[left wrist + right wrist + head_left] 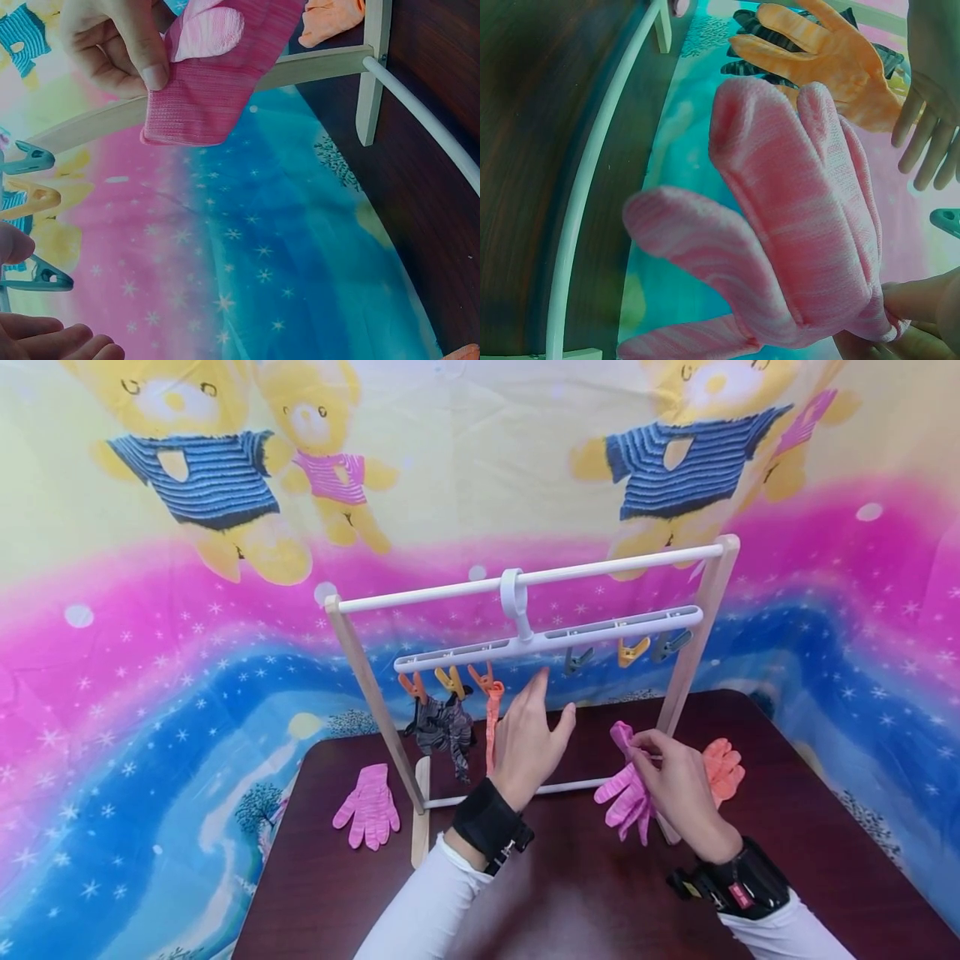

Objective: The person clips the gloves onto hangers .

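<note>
My right hand (678,785) pinches a pink knit glove (628,797) at its cuff, to the right below the hanger. In the left wrist view, thumb and fingers grip the cuff (184,112). The glove's fingers hang down. My left hand (528,739) is raised under the white hanger (522,643), fingers and thumb spread and holding nothing. Its fingertips are near a teal clip (577,660); a yellow clip (633,652) and another teal clip (671,646) hang farther right. On the left half, clips hold a dark striped glove (442,727) and an orange glove (492,718).
The hanger hooks over the rack's white top rod (427,596), between wooden posts (372,693). Another pink glove (369,806) lies on the dark table (300,877) at left. Beyond the right post lies an orange glove (723,768). A patterned cloth (465,460) stands behind.
</note>
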A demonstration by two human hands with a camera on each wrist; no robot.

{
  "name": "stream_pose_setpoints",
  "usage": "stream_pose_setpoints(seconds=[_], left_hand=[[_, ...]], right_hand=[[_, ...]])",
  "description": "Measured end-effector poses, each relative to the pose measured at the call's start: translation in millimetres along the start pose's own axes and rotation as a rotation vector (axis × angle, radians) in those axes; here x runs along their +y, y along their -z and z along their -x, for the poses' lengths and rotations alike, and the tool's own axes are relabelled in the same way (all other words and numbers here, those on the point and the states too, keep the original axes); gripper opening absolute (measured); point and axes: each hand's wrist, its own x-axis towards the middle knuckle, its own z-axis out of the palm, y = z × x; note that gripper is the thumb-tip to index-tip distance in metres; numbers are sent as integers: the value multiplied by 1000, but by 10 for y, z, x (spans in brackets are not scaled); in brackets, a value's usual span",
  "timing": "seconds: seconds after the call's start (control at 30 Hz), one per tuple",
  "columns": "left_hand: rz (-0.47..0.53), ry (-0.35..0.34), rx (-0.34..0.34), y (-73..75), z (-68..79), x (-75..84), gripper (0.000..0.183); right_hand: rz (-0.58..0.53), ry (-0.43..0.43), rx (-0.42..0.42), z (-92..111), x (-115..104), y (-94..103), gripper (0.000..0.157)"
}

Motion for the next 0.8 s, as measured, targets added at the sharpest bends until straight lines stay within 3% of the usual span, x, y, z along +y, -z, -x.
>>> stream_pose_setpoints(seconds=[0.17, 0.57, 0.8], left_hand=[[-58, -19, 19, -51, -82, -18, 64], [-88, -41, 76, -125, -279, 31, 65], [-84, -64, 142, -145, -379, 61, 54]], right_hand=[[-25, 0, -11, -2, -9, -10, 12], [-33, 12, 9, -6, -16, -93, 13], [-36, 11, 3, -7, -18, -100, 13]])
